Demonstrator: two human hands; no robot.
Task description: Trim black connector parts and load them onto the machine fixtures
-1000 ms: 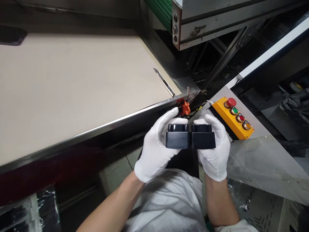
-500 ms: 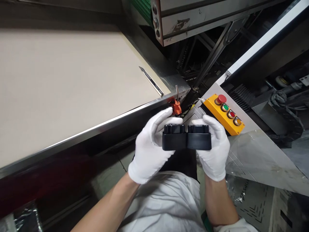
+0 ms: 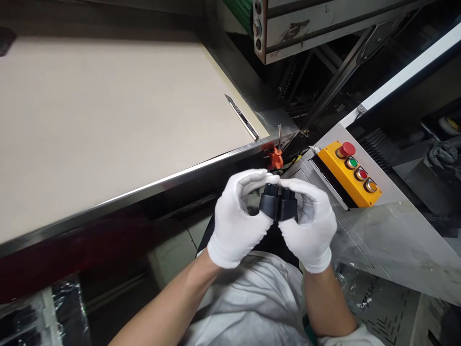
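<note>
Two black plastic parts are held side by side in front of the body. My left hand (image 3: pixel 239 218), in a white glove, grips the left black part (image 3: pixel 270 201) between thumb and fingers. The right black part (image 3: pixel 288 204) is pinched in my right hand (image 3: pixel 309 222), also gloved in white. The parts touch or nearly touch, narrow ends facing the camera, and fingertips cover their far sides. Both hands are close together beyond the table's near edge.
A pale-topped table (image 3: pixel 126 120) with a metal rim fills the left, a cutter knife (image 3: pixel 242 117) lying near its corner. An orange clamp-like piece (image 3: pixel 276 157) sits at that corner. To the right is a yellow button box (image 3: pixel 349 174); conveyor frame (image 3: pixel 324 29) above.
Both black parts have been turned, showing narrower faces, and my fingers have closed further around them. My hands are nearer each other. The view has shifted, so the table and button box appear farther right.
</note>
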